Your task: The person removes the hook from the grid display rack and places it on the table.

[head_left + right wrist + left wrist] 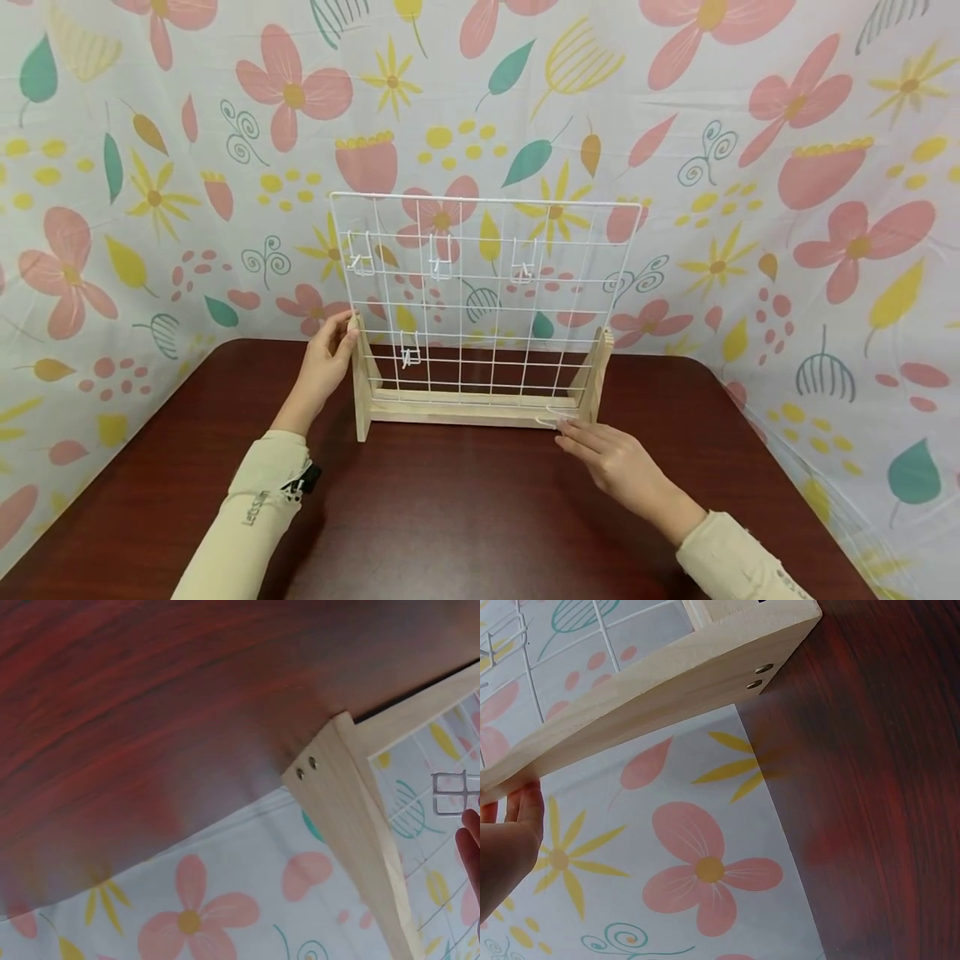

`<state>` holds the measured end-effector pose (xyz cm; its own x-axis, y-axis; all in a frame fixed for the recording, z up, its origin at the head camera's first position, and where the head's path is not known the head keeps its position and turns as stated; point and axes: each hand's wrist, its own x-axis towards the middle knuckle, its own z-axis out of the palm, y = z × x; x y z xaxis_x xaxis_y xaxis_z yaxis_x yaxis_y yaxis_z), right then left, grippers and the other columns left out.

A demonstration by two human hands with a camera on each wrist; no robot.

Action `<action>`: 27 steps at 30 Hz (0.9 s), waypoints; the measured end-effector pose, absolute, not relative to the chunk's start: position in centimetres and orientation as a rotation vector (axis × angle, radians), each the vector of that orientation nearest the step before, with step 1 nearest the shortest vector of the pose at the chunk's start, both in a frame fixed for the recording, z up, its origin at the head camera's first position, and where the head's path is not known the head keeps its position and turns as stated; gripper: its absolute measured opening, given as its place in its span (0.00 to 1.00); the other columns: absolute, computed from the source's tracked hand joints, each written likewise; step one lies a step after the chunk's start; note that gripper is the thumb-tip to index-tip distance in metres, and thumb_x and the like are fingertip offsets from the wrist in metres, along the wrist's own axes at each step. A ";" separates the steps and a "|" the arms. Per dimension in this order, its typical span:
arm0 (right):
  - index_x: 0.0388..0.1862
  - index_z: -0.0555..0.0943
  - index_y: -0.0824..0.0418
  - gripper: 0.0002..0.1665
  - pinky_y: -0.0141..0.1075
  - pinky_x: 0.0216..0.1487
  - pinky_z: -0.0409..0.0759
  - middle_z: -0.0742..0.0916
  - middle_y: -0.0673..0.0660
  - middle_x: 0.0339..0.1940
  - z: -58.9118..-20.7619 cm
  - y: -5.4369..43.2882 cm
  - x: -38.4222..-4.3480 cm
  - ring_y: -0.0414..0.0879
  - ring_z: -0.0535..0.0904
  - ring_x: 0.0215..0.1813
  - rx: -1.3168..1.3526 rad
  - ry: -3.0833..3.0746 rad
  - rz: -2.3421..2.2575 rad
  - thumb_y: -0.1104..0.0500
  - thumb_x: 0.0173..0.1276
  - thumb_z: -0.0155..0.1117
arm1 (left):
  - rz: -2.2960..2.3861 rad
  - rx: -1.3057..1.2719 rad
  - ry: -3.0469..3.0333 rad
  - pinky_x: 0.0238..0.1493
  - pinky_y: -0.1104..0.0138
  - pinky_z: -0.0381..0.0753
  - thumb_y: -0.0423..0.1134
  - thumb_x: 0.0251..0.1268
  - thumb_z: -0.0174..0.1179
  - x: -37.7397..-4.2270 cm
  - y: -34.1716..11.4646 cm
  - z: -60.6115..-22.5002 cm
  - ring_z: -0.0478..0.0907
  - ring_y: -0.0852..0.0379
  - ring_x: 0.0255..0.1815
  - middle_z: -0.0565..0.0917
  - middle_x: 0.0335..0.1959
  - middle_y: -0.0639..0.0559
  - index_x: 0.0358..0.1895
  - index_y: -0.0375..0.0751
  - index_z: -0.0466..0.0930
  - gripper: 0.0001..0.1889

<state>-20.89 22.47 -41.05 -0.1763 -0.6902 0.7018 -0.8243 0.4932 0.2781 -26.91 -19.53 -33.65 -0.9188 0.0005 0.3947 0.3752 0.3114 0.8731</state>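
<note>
flowery cloth point(480, 100) hangs behind a dark red-brown table point(450, 517); on the table a wooden stand point(472, 414) holds up a white wire grid point(480, 307); four white hooks point(441, 268) hang on the grid — three in a row near the top and one low on the left; the left hand point(327, 354) has its thumb and fingers pinching the top of the left side post point(362, 379); the right hand point(611, 458) pinches one more white hook point(551, 419) by the fingertips, its long fingers pressed close together; that hook is low, in front of the grid's bottom right part — i cannot tell if it touches the wires; to do this well, i think the left hand should hold the post firm so the stand won't slide; the right should pinch the hook lightly, keep it straight, and line it up with a wire before pushing.
</note>
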 end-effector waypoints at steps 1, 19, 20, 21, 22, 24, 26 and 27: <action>0.41 0.86 0.66 0.27 0.44 0.42 0.81 0.87 0.61 0.45 -41.2 22.5 -20.9 0.53 0.84 0.45 1.261 -1.920 0.198 0.63 0.79 0.36 | -1.636 -0.337 -2.263 0.46 0.81 0.67 0.31 0.75 0.47 -27.3 -19.7 -34.1 0.69 0.56 0.49 0.72 0.54 0.32 0.67 0.28 0.63 0.21; 0.38 0.86 0.64 0.38 0.43 0.41 0.82 0.87 0.58 0.42 -42.9 23.6 -21.3 0.50 0.84 0.44 1.347 -1.992 -0.036 0.65 0.77 0.20 | -1.611 -0.344 -2.263 0.48 0.80 0.67 0.37 0.75 0.48 -28.5 -20.2 -35.4 0.68 0.57 0.51 0.73 0.55 0.35 0.68 0.33 0.64 0.22; 0.38 0.86 0.64 0.39 0.42 0.40 0.82 0.88 0.58 0.42 -43.0 23.6 -21.3 0.50 0.84 0.44 1.353 -1.994 -0.044 0.65 0.77 0.20 | -1.616 -0.340 -2.269 0.48 0.80 0.67 0.37 0.75 0.48 -28.4 -20.2 -35.3 0.68 0.56 0.51 0.73 0.55 0.35 0.68 0.34 0.64 0.22; 0.37 0.86 0.64 0.39 0.42 0.40 0.82 0.88 0.58 0.42 -43.1 23.6 -21.3 0.49 0.84 0.43 1.361 -1.993 -0.053 0.65 0.77 0.20 | -1.624 -0.336 -2.272 0.48 0.80 0.67 0.36 0.75 0.48 -28.3 -20.1 -35.1 0.68 0.55 0.52 0.72 0.55 0.35 0.68 0.33 0.64 0.22; 0.37 0.86 0.64 0.39 0.42 0.40 0.82 0.88 0.57 0.42 -43.1 23.6 -21.4 0.49 0.84 0.43 1.367 -1.993 -0.061 0.64 0.78 0.19 | -1.630 -0.335 -2.273 0.48 0.81 0.67 0.35 0.75 0.47 -28.0 -20.0 -34.8 0.68 0.54 0.52 0.72 0.56 0.34 0.68 0.32 0.63 0.22; 0.36 0.86 0.63 0.40 0.41 0.39 0.82 0.88 0.57 0.41 -43.1 23.5 -21.4 0.49 0.84 0.43 1.376 -1.987 -0.080 0.64 0.78 0.18 | -1.632 -0.331 -2.281 0.48 0.81 0.67 0.33 0.75 0.47 -27.3 -19.7 -34.1 0.68 0.52 0.53 0.72 0.56 0.33 0.68 0.30 0.62 0.21; 0.35 0.87 0.62 0.41 0.41 0.39 0.82 0.88 0.56 0.40 -43.2 23.4 -21.4 0.48 0.84 0.42 1.383 -1.982 -0.095 0.64 0.79 0.18 | -1.638 -0.328 -2.282 0.47 0.81 0.67 0.32 0.75 0.46 -26.8 -19.5 -33.5 0.68 0.50 0.53 0.71 0.56 0.31 0.67 0.28 0.62 0.21; 0.35 0.87 0.62 0.41 0.40 0.39 0.82 0.88 0.56 0.40 -43.2 23.4 -21.4 0.48 0.84 0.42 1.386 -1.980 -0.101 0.64 0.79 0.18 | -1.640 -0.328 -2.283 0.47 0.81 0.67 0.31 0.75 0.46 -26.6 -19.5 -33.3 0.68 0.50 0.53 0.71 0.56 0.31 0.67 0.27 0.62 0.21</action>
<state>-21.42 23.41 -43.20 -0.1761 -0.8483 0.4994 -0.7930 0.4228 0.4386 -26.61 -19.46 -33.32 -0.9256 0.0044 0.3786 0.3602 0.3183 0.8769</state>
